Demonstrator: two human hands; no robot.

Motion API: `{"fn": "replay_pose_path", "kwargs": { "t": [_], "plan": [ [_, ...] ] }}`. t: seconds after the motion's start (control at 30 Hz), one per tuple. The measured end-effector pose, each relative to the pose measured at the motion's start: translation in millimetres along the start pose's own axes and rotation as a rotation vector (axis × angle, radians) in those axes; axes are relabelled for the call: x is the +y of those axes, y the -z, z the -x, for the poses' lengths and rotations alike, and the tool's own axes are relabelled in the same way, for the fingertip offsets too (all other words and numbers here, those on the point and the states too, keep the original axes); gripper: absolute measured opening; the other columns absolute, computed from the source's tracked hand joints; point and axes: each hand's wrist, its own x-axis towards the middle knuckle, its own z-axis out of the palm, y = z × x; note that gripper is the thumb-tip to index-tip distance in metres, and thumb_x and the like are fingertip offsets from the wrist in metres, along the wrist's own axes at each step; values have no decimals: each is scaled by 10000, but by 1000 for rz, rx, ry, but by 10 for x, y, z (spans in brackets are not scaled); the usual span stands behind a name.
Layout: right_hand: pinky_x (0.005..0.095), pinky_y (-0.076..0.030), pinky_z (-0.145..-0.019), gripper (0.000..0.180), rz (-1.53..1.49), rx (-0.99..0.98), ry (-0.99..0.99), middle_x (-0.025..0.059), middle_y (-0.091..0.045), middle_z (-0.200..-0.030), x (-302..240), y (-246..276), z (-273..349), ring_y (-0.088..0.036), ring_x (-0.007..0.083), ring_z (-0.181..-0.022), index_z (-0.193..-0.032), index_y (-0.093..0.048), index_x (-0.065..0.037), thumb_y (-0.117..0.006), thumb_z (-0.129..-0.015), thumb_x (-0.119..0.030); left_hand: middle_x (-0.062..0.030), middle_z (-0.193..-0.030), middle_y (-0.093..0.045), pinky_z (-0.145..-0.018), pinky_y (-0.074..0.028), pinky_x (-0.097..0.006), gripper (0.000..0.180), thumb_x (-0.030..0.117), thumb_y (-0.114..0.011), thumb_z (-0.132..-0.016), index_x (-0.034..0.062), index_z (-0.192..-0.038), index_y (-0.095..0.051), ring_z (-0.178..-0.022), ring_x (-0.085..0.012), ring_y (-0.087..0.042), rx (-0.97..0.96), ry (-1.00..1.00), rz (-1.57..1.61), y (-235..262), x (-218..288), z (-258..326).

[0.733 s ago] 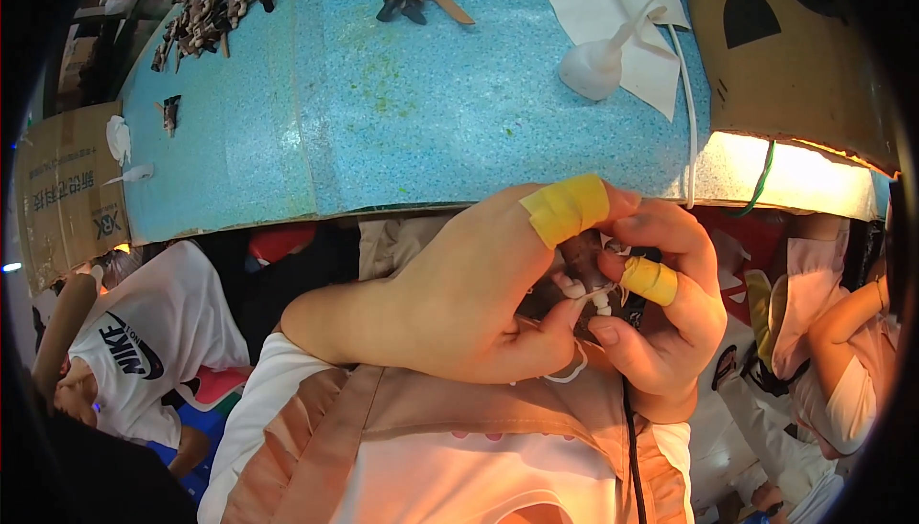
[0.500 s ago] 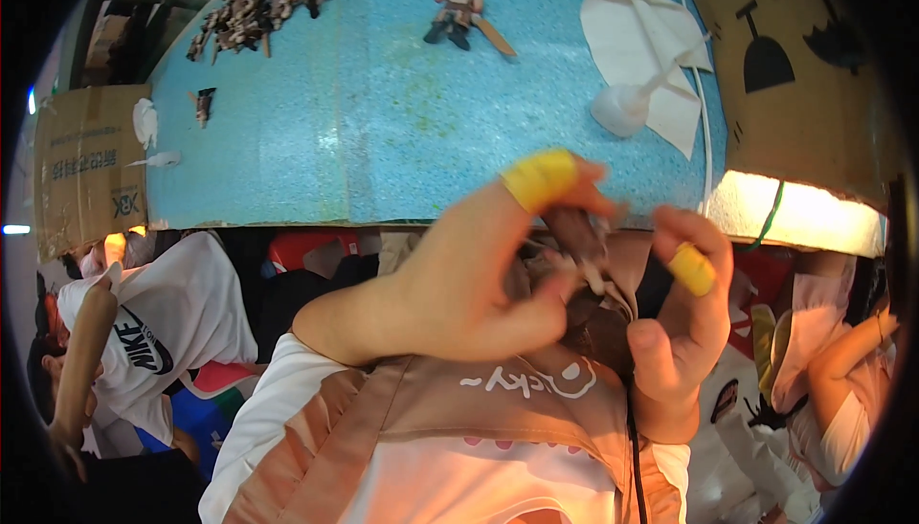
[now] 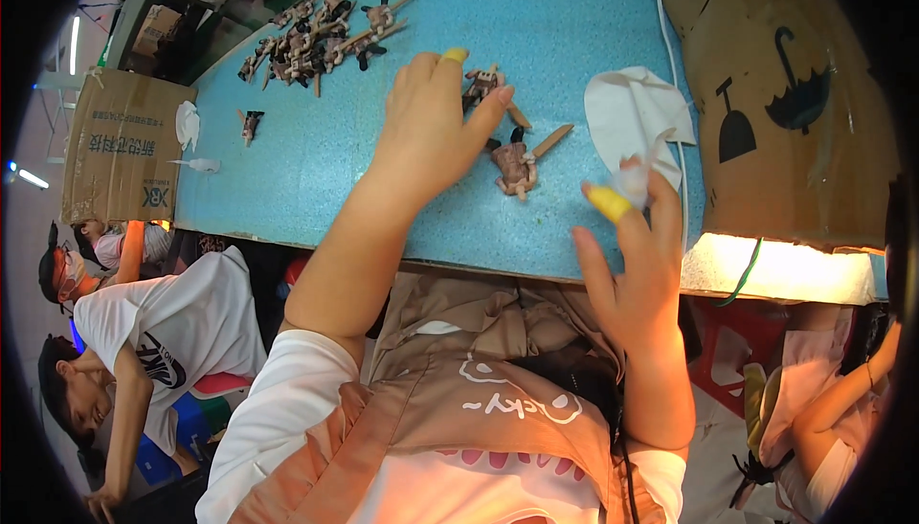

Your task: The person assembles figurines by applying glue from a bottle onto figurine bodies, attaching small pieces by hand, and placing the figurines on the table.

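Left hand (image 3: pixel 431 132) flat on the blue tabletop (image 3: pixel 383 179), fingertips touching a small brown figure (image 3: pixel 485 84). Second brown figure (image 3: pixel 517 165) lies just right of that hand, untouched. Right hand (image 3: pixel 632 256) raised right of it, pinching a small white piece (image 3: pixel 634 179) below the white cloth (image 3: pixel 632 117). Pile of figures (image 3: pixel 321 36) up-left of the left hand.

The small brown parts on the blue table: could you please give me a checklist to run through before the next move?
1. Left hand on a part: ok, its fingertips rest at the brown part on the blue table.
2. Part lifted: not ok, it lies flat on the table.
3. Second brown part within reach: ok, it lies just right of the left hand, untouched.
4. Right hand free: cannot tell, its fingertips meet something small and white near the white cloth.
5. Stock: ok, a pile of parts lies at the far edge.
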Motion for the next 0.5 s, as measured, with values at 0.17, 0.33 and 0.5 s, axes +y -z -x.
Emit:
{"fn": "replay_pose_path", "kwargs": {
  "t": [0.17,0.33,0.5],
  "plan": [
    [322,-452,-725,364,-316,155,18,209,-491,-1075,101,57,399,-551,257,-819,-1122,-448,-21,-539,-773,29,-157,-914,-541,-766,-391,-379,363,226,-619,-785,-30,-1022,-521,-867,-293,-499,-178,60,-49,-10,-73,-67],
    [265,-441,-603,432,-871,362,-479,144,-555,-898,-146,361,716,-521,159,-634,-1166,-391,-47,-590,-789,-120,-119,-983,-574,-669,-454,-330,284,85,-639,-752,7,-979,-486,-817,-207,-571,-92,158,663,190,302,143],
    [257,-402,-580,507,-1014,412,-286,98,-557,-803,-123,399,903,-485,149,-599,-1134,-411,-85,-631,-775,-367,-154,-999,-551,-768,-474,-337,298,26,-544,-831,48,-1077,-377,-843,-206,-574,-518,488,1820,184,899,546]
  ]
}}
